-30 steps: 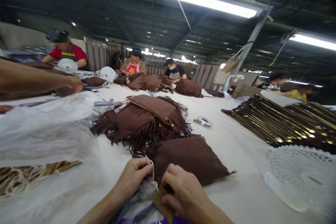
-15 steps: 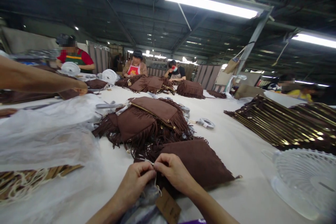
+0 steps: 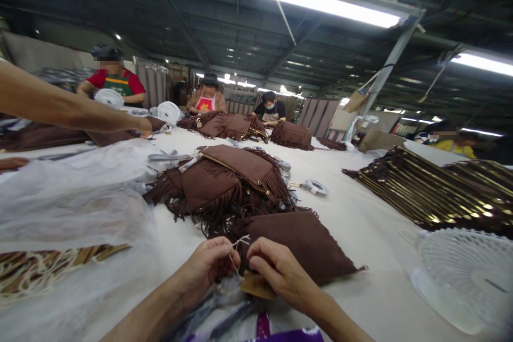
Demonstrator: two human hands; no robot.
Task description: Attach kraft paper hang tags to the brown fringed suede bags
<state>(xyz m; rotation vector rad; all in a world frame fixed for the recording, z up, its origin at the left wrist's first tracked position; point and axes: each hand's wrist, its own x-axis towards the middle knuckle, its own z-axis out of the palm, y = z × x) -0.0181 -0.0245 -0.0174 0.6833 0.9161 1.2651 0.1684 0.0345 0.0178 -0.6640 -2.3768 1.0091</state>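
My left hand pinches a thin white string, whose loose ends stick up between the hands. Close on its right, my right hand has curled fingers at the top of a brown cardboard tag; the fingertips are partly hidden. Just behind both hands lies a flat dark brown bag. Further back is a pile of fringed brown bags with gold zippers. Clear plastic and a purple-printed wrapper are below my hands.
A white woven basket stands at the right, before stacked gold-zippered bags. White sheeting and stringed tags are at left. Another person's arm reaches in from the left. Several people work across the table.
My hands have moved slightly apart. The tag has risen towards my right hand, and the string ends now stand up. The other person's arm has shifted right.
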